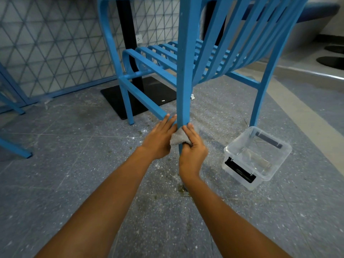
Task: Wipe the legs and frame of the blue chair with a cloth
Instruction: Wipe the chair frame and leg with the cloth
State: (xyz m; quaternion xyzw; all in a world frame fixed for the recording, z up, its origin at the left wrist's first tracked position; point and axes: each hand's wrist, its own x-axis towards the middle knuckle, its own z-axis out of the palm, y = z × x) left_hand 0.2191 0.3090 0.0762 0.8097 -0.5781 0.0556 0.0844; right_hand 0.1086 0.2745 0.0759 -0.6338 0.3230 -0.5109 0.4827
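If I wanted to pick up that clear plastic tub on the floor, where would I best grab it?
Probably by the clear plastic tub's rim, from above, on the two short ends where the dark handle clips sit. It stands upright and open-topped, apparently with water inside, so a level two-handed lift suits it. The blue chair leg behind crowds the far side.

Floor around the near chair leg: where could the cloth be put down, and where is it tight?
Open floor lies left of the left hand, and also between the forearms. It is crowded right of the near leg: the clear tub sits beside the right hand, which clamps the grey cloth on the leg.
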